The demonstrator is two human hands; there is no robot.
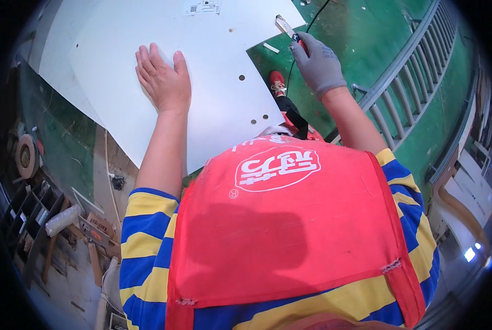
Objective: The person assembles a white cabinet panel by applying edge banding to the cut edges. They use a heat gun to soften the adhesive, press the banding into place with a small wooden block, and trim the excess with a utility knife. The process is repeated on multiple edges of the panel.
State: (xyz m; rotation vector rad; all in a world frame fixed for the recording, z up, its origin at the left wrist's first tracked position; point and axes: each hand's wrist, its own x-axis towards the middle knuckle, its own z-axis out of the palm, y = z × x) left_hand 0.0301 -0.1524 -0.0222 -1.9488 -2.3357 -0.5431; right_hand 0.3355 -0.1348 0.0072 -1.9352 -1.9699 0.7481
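Note:
A large white board [108, 82] lies in front of me, with a notch cut into its right side and several small dark round holes. My bare left hand [164, 80] rests flat on its upper face, fingers stretched out. In a grey work glove, my right hand [320, 66] is closed round the red-and-black handle of a flat-bladed hand tool [285, 26]. The tool's pale metal blade points up and left, its tip at the board's edge above the notch. The blade's exact kind is unclear.
A grey metal roller conveyor [411, 88] runs along the right over the green floor [361, 33]. A black cable [315, 20] and a small white strip [271, 48] lie beyond the notch. At left are a tape roll [27, 156] and a dark divided tray [31, 212].

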